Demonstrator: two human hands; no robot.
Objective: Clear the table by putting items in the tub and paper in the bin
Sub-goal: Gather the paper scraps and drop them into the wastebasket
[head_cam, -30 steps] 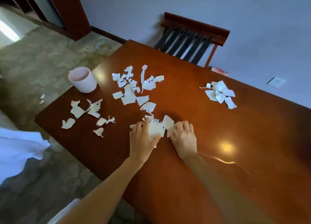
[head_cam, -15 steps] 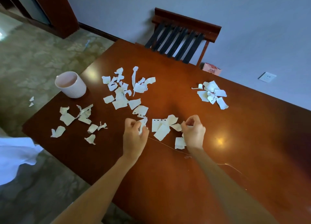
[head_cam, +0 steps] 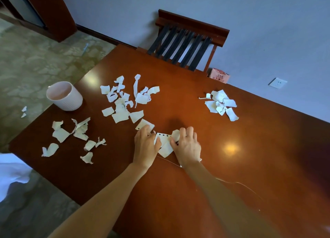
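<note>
My left hand (head_cam: 145,146) and my right hand (head_cam: 188,147) sit side by side at the middle of the brown table (head_cam: 205,193). Their curled fingers and thumbs close from both sides on a small heap of torn white paper scraps (head_cam: 165,145). More torn paper lies in a big scatter (head_cam: 123,103) beyond my left hand, a looser scatter (head_cam: 71,133) near the left edge, and a small pile (head_cam: 221,103) at the far right. A white ribbed pot (head_cam: 61,97) stands open at the table's left corner.
A wooden chair (head_cam: 187,44) is pushed in at the far side, with a pink box (head_cam: 219,76) beside it. Two paper scraps (head_cam: 23,111) lie on the floor at the left. White cloth (head_cam: 10,175) shows at the left edge. A thin thread (head_cam: 235,183) trails across the table.
Both hands drew apart with fingers curled half a second ago. They have come back together around the scraps between them. The view has shifted slightly.
</note>
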